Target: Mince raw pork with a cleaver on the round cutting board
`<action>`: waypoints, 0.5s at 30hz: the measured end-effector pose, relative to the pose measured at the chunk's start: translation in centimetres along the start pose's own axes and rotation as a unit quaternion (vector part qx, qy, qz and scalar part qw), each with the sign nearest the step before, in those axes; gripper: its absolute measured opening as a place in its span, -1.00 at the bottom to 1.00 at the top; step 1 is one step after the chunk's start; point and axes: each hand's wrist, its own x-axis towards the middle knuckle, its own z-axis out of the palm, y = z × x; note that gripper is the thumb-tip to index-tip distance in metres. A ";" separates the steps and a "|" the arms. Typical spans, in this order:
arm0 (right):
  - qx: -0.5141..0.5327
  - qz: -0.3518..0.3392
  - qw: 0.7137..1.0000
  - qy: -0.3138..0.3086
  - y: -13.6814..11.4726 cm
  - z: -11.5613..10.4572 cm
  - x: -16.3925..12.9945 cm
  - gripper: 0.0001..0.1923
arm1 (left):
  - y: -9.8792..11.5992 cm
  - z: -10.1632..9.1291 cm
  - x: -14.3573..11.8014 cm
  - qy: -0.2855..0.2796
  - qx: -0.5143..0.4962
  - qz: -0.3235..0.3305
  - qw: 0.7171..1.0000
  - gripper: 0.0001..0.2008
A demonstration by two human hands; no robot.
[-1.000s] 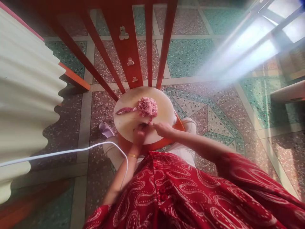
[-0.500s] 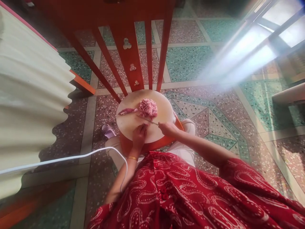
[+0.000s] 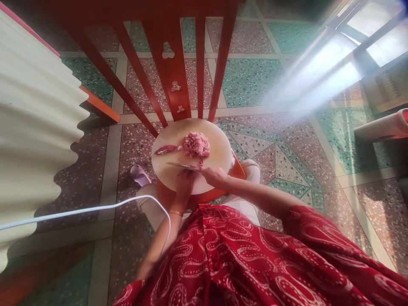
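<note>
Right hand (image 3: 214, 175): closed round the handle of a knife (image 3: 183, 166), blade lying flat and pointing left across the near part of the board (image 3: 219, 149). Left hand (image 3: 184, 182): fingers curled down on the board's near edge, just beside the blade; whether it pins anything, cannot tell. Meat (image 3: 196, 144): 1 pink chopped heap at board centre, just beyond the blade, with 1 darker strip (image 3: 167, 148) to its left. Board: round, pale, resting on an orange chair seat (image 3: 239, 169); red chair back (image 3: 172, 76) rises beyond. Cable (image 3: 95, 209): white, crossing the left forearm. Risk: blade could nick the left fingers, being so near; the board overhangs the seat and could tip under pressure. Writing: none legible.
</note>
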 end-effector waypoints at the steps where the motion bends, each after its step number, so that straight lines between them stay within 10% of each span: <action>1: 0.005 -0.012 1.000 0.001 -0.2 -0.1 0.6 -0.70 | 0.0 0.0 0.1 0.004 -0.005 0.002 1.000 -0.71; 9: -0.018 0.024 0.999 -0.044 2.7 0.8 -1.4 -0.72 | 0.2 -0.4 0.1 -0.006 -0.027 -0.005 1.000 -0.72; 15: 0.024 -0.036 0.999 0.004 -1.3 -0.3 3.2 -0.67 | 0.0 0.1 0.3 -0.005 0.004 -0.004 1.000 -0.76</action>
